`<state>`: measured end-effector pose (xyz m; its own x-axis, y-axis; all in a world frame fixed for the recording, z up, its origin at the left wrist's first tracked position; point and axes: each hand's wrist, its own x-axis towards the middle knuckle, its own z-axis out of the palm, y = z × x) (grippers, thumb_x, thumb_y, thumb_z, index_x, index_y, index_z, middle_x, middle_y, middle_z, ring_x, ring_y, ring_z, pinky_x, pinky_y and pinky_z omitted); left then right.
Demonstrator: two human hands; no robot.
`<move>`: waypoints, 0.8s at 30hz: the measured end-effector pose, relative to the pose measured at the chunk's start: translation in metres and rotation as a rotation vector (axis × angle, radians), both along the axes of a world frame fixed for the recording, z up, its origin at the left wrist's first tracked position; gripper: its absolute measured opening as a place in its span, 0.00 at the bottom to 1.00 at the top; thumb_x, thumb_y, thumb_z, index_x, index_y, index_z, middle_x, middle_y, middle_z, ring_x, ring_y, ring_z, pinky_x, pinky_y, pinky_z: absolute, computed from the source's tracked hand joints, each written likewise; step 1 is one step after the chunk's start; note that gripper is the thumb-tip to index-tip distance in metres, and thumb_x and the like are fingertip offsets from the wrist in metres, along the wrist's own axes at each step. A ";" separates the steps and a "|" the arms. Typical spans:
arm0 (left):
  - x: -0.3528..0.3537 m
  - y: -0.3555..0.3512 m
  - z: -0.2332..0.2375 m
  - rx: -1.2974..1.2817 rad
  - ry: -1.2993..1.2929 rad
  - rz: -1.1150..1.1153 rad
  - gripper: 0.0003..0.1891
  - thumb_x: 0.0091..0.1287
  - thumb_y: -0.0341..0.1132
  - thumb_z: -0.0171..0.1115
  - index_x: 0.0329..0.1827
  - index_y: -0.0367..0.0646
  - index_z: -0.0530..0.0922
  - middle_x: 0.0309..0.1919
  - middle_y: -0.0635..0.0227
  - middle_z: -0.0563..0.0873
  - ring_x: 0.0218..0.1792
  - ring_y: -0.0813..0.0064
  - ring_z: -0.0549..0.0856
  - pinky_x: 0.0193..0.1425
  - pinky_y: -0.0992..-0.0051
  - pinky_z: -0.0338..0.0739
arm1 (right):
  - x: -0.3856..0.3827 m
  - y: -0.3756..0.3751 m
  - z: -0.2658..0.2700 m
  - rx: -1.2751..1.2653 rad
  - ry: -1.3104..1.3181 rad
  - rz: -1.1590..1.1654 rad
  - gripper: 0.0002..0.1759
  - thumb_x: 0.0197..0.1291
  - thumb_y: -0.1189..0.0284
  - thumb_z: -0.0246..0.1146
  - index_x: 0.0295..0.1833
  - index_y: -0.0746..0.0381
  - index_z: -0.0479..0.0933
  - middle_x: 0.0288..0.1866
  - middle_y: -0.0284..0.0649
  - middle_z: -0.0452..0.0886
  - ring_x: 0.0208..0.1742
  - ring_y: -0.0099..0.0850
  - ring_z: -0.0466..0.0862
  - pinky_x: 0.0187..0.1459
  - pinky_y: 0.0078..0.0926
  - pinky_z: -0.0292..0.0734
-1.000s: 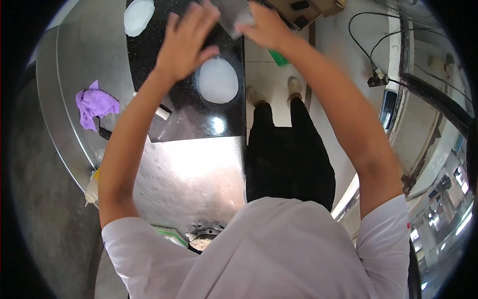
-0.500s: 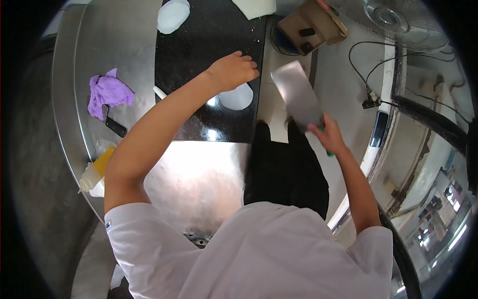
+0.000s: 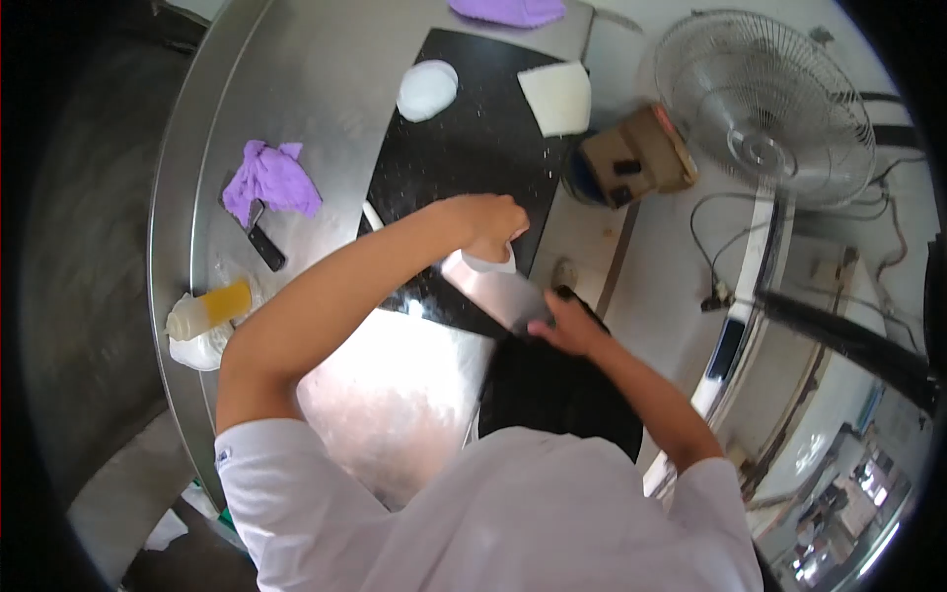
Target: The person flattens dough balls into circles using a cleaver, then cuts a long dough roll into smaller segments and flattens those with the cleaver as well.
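My right hand (image 3: 567,326) is wrapped round the handle of a cleaver (image 3: 498,296) with a broad rectangular metal blade. The blade lies flat-looking over the near edge of the black board (image 3: 454,168). It overlaps a smooth white disc (image 3: 501,261), of which only a part shows. Right at the disc's far rim, my left hand (image 3: 498,225) has its fingers curled in; I cannot tell what they grip. A short white stick (image 3: 372,215) pokes out from behind my left forearm. Another white round piece (image 3: 427,91) rests farther up the board.
On the metal table (image 3: 326,59), a purple cloth (image 3: 276,183) lies by a black-handled knife (image 3: 264,247). A squeeze bottle with yellow contents (image 3: 212,308) is near the left edge. A pale slab (image 3: 557,99), cardboard box (image 3: 636,158) and fan (image 3: 764,109) are beyond.
My right hand has swung the cleaver leftward, from beside the board to over the white disc. My left hand's fingers have curled in at the disc. The camera view has shifted.
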<state>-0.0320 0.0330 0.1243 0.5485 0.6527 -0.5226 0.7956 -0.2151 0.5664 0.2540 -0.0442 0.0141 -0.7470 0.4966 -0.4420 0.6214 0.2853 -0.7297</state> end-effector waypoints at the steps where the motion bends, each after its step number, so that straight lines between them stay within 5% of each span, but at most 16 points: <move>1: -0.009 0.006 0.002 -0.014 -0.020 0.065 0.10 0.54 0.32 0.68 0.37 0.37 0.80 0.37 0.51 0.88 0.43 0.47 0.87 0.47 0.56 0.81 | 0.005 -0.002 0.004 -0.077 -0.077 0.012 0.33 0.65 0.56 0.72 0.63 0.68 0.69 0.49 0.65 0.84 0.51 0.64 0.84 0.52 0.56 0.79; 8: -0.074 0.030 -0.035 0.059 -0.338 0.729 0.16 0.56 0.27 0.69 0.46 0.39 0.74 0.35 0.61 0.84 0.38 0.71 0.85 0.44 0.68 0.79 | 0.003 0.072 0.015 -0.270 -0.107 -0.022 0.31 0.64 0.56 0.74 0.54 0.70 0.71 0.48 0.64 0.85 0.53 0.63 0.85 0.52 0.50 0.80; 13: -0.118 0.066 -0.033 0.013 -0.584 1.135 0.19 0.60 0.20 0.66 0.51 0.41 0.72 0.40 0.68 0.82 0.44 0.76 0.83 0.47 0.71 0.78 | -0.026 0.162 0.006 -0.283 -0.069 0.179 0.28 0.65 0.58 0.72 0.57 0.68 0.72 0.49 0.63 0.85 0.54 0.63 0.84 0.55 0.52 0.80; 18: -0.189 0.086 -0.060 -0.114 -0.595 1.330 0.24 0.61 0.24 0.71 0.58 0.43 0.70 0.46 0.65 0.82 0.49 0.72 0.84 0.54 0.71 0.81 | -0.053 0.231 0.011 -0.258 -0.117 0.345 0.28 0.64 0.58 0.72 0.56 0.68 0.72 0.48 0.63 0.85 0.54 0.63 0.84 0.54 0.54 0.80; 20: -0.211 0.080 -0.076 -0.121 -0.202 1.490 0.30 0.59 0.26 0.72 0.65 0.39 0.70 0.44 0.60 0.84 0.46 0.69 0.86 0.49 0.70 0.84 | -0.060 0.248 0.009 -0.251 -0.068 0.308 0.28 0.64 0.58 0.72 0.55 0.69 0.71 0.48 0.63 0.84 0.53 0.63 0.83 0.54 0.55 0.79; 24: -0.223 0.072 -0.074 0.067 0.259 1.291 0.39 0.57 0.35 0.77 0.72 0.39 0.68 0.51 0.50 0.86 0.51 0.57 0.88 0.57 0.61 0.84 | -0.073 0.273 0.020 -0.252 -0.124 0.306 0.29 0.64 0.58 0.72 0.56 0.70 0.71 0.49 0.65 0.84 0.53 0.63 0.84 0.54 0.54 0.79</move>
